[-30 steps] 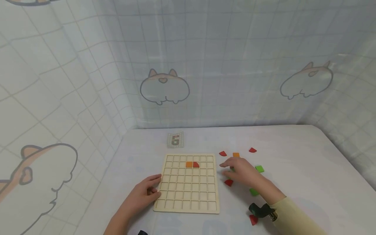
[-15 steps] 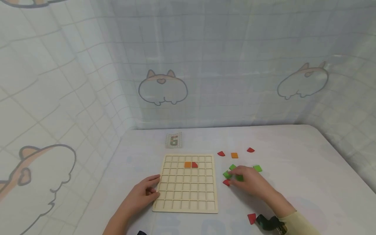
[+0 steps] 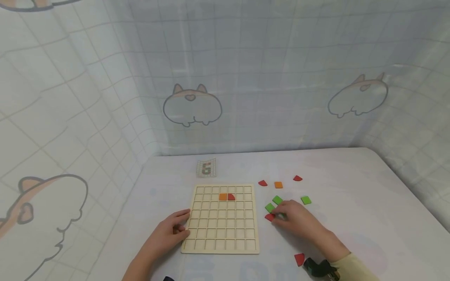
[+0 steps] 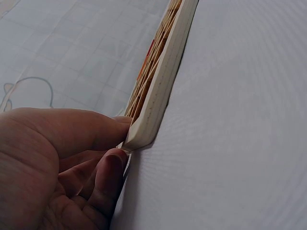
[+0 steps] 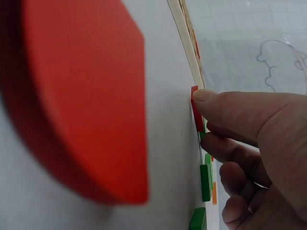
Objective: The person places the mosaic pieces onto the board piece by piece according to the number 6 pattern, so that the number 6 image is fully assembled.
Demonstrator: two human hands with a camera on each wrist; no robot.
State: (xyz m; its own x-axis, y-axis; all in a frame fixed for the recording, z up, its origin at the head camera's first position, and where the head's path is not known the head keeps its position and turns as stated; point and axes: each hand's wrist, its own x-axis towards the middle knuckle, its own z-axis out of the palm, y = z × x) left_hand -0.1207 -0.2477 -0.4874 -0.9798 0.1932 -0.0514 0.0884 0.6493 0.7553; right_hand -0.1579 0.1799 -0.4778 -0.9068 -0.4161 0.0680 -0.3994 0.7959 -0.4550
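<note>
My left hand (image 3: pixel 172 234) rests against the left edge of a pale wooden grid board (image 3: pixel 220 249), its thumb and index fingertip touching the rim. The left wrist view shows the thumb at the board's corner (image 4: pixel 141 136). To the board's right, my right hand (image 3: pixel 297 218) has its thumb and index finger at opposite ends of a red quarter-circle tile (image 3: pixel 269 217), pinching it on the table. In the right wrist view the thumb covers one end of this red tile (image 5: pixel 197 115). Green square tiles (image 3: pixel 270 208) lie beside the fingers, one partly hidden beneath the hand.
An orange square (image 3: pixel 223 197) and a red quarter-circle (image 3: pixel 231 197) sit in neighbouring grid cells. Behind the board lies a small patterned card (image 3: pixel 206 168). Loose tiles include an orange square (image 3: pixel 278 185) and a red piece (image 3: pixel 299 259) near the right wrist.
My right hand has drawn back from beside the board's upper right, lowered among the tiles and closed its thumb and index finger on the red tile. The left hand stays at the board's edge.
</note>
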